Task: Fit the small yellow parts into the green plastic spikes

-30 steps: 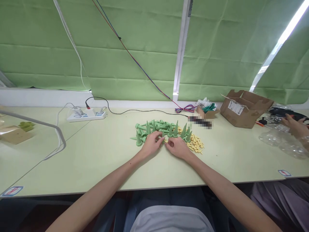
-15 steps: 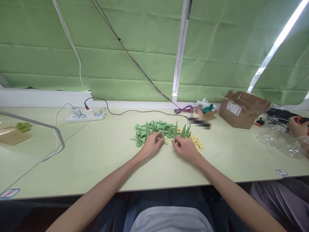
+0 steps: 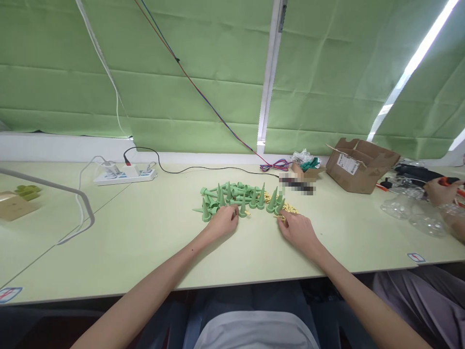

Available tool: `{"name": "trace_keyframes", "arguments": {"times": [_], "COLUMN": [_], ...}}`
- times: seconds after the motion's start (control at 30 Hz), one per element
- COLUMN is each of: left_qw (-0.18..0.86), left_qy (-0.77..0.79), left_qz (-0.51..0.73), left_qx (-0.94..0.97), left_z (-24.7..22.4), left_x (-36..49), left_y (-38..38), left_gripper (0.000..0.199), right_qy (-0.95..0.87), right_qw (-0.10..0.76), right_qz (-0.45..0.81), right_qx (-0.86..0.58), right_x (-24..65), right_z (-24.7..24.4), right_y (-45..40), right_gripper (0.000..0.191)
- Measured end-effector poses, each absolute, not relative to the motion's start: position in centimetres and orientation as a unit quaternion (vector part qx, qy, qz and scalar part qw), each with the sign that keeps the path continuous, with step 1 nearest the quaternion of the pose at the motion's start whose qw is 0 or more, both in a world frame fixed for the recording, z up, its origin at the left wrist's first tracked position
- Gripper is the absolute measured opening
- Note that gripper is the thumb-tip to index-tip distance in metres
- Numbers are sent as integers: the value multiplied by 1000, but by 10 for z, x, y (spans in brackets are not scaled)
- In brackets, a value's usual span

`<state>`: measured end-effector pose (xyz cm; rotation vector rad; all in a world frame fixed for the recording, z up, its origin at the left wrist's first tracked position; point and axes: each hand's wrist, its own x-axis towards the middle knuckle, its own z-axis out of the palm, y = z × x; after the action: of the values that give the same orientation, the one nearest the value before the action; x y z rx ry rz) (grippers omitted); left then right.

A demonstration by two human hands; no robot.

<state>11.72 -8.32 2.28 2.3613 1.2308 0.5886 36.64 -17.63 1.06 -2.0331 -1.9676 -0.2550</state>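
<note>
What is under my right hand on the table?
The right hand lies over the near edge of the small yellow pieces beside the green cones; its fingertips touch them. Whatever is beneath the palm is covered.

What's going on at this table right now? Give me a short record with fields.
left hand: left hand rests at the near edge of the green cones, fingers curled at one; grip unclear
right hand: right hand has fingertips on the small yellow pieces
cones: some upright, some lying down
table: pale green table
behind: power strip, cardboard box
far right: another person's hand by clear plastic items
</note>
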Motion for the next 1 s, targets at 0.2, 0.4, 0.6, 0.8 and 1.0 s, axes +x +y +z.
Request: {"name": "trace_keyframes", "arguments": {"times": [0.2, 0.4, 0.6, 0.8, 1.0], "left_qw": [209, 194, 179, 182, 178], "left_qy": [451, 462, 464, 469, 474], "left_qz": [215, 213, 203, 194, 176], "left_qx": [841, 839, 844, 842, 844], "left_z": [23, 24, 25, 27, 27], "left_x": [118, 117, 118, 118, 118], "left_y": [-83, -83, -85, -86, -86], "left_gripper": [15, 16, 17, 18, 21], "right_qy": [-677, -683, -693, -699, -728], "right_qw": [103, 76, 77, 71, 61], "right_qz": [-83, -92, -108, -116, -125], "right_qx": [-724, -721, -708, -702, -672], "right_x": [359, 356, 357, 358, 359], "right_z": [16, 14, 10, 7, 5], "right_y": [-173, -170, -169, -169, -168], "right_gripper": [25, 24, 22, 21, 25]}}
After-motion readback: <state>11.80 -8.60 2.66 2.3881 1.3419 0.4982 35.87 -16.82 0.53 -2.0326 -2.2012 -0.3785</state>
